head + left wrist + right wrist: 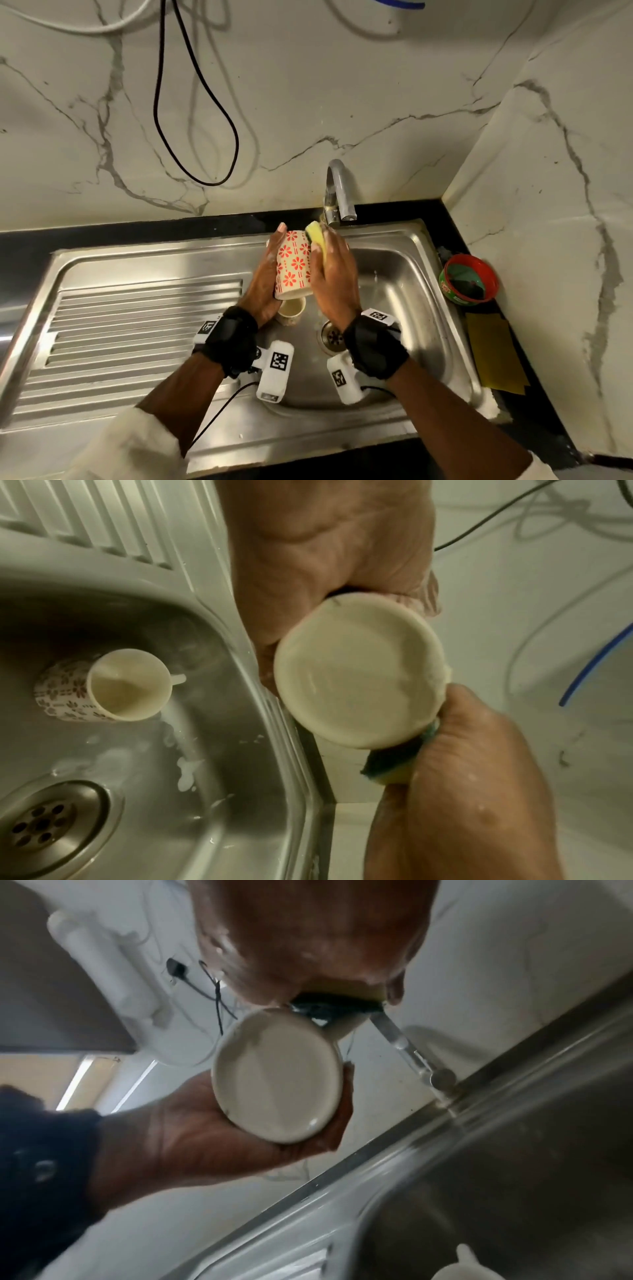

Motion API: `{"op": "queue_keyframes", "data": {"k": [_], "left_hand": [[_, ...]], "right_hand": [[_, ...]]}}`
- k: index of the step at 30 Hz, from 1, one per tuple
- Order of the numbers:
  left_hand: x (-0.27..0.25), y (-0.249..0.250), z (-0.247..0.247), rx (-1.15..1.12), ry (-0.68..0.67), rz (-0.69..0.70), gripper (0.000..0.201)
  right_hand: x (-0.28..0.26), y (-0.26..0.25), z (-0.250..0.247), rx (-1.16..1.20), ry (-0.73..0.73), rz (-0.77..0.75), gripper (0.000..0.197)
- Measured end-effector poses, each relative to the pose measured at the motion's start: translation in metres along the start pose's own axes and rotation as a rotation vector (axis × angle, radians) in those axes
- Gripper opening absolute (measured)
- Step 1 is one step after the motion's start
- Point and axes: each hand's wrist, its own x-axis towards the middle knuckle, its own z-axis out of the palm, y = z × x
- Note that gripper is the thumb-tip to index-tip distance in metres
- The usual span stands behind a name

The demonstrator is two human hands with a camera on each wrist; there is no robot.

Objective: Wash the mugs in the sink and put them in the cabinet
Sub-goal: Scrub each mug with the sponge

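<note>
A cream mug with red flowers [294, 263] is held above the sink basin [404, 274], its base [359, 672] turned toward the wrist cameras. My left hand [265, 274] grips it from the left side. My right hand [334, 270] holds a yellow sponge with a dark scouring face [317, 238] and presses it against the mug's right side near the far end. Soap suds cover both hands. A second flowered mug [291, 310] stands upright on the basin floor just below the first, also seen from above in the left wrist view [109, 688].
The chrome tap [337, 192] stands just behind the hands. The drain [334, 337] lies near my right wrist. A ribbed draining board [137, 329] fills the left. A red-rimmed green tub [468, 279] and a yellow cloth [493, 353] sit on the black counter at right.
</note>
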Motion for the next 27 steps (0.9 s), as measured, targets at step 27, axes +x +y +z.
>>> {"op": "queue_keyframes", "data": {"k": [27], "left_hand": [[-0.002, -0.009, -0.002, 0.087, 0.132, -0.022, 0.067]], "right_hand": [[0.007, -0.012, -0.005, 0.581, 0.065, 0.629, 0.031]]}}
